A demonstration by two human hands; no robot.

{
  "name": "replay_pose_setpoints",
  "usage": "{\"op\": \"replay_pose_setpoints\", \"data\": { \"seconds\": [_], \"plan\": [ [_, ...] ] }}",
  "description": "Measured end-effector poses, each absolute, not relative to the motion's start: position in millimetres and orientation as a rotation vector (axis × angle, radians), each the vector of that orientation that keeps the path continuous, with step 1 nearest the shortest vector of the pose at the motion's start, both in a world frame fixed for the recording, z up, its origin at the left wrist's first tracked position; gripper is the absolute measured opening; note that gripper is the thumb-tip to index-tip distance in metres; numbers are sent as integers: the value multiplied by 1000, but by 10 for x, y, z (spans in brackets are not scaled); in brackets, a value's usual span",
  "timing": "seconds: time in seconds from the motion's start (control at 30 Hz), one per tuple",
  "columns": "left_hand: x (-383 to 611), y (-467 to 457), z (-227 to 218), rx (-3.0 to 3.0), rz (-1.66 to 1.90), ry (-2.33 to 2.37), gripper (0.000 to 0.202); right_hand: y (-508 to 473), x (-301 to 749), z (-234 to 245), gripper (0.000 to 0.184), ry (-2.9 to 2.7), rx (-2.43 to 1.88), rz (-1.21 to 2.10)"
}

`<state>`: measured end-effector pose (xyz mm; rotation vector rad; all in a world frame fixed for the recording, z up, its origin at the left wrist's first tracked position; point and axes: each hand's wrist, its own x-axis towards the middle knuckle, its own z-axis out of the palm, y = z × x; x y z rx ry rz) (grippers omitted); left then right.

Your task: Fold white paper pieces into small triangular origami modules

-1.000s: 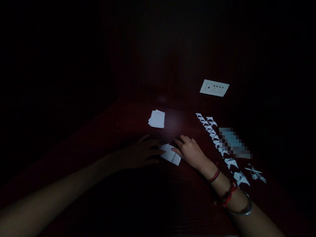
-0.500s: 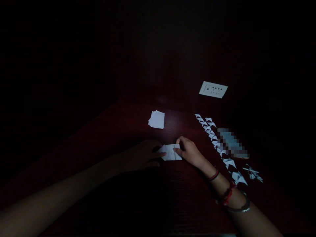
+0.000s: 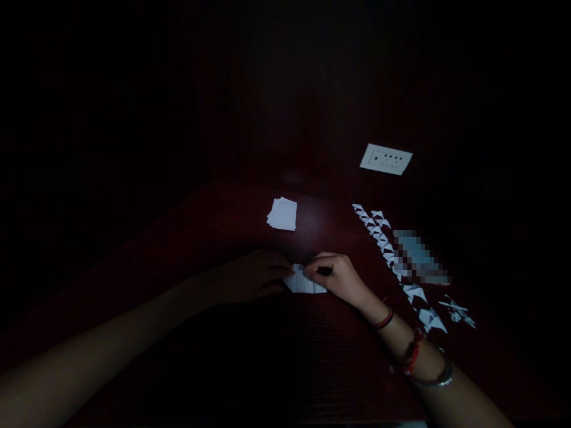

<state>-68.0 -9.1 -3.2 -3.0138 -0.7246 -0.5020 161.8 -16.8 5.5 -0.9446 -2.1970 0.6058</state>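
Note:
A small white paper slip (image 3: 306, 282) lies on the dark red table (image 3: 214, 238) between my two hands. My left hand (image 3: 252, 276) rests on the table, fingers curled, pinching the slip's left end. My right hand (image 3: 334, 276) is curled over the slip's right end, fingertips pressed on it. The paper looks partly folded under my fingers. The scene is very dim.
A stack of white paper slips (image 3: 282, 214) lies farther back. A long row of folded white paper pieces (image 3: 392, 258) runs along the right, with a blurred bluish object (image 3: 419, 255) beside it. A white wall socket (image 3: 386, 159) sits behind.
The slip was lifted off the table and turned. My right hand went from lying flat beside it to pinching and curling over its right end. Both hands drew closer together.

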Motion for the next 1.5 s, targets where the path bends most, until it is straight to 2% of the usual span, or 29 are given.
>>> {"op": "replay_pose_setpoints", "data": {
  "seconds": [0.17,0.4,0.6,0.8,1.5],
  "plan": [
    [-687,-129,81,-3099,-462,-735,28,-177,1612,45,16,-2253,-861,674],
    [-684,-129,30,-3048,-469,-790,28,-139,1624,14,22,-2128,-967,770],
    [-731,-80,1,-3037,-495,-633,29,-189,1640,76,29,-2276,-879,802],
    [-733,-71,12,-3022,-435,-616,33,-242,1653,173,45,-2514,-788,725],
    [-743,-35,-98,-3092,-595,-726,33,-199,1731,212,39,-2684,-754,559]
  ]
}}
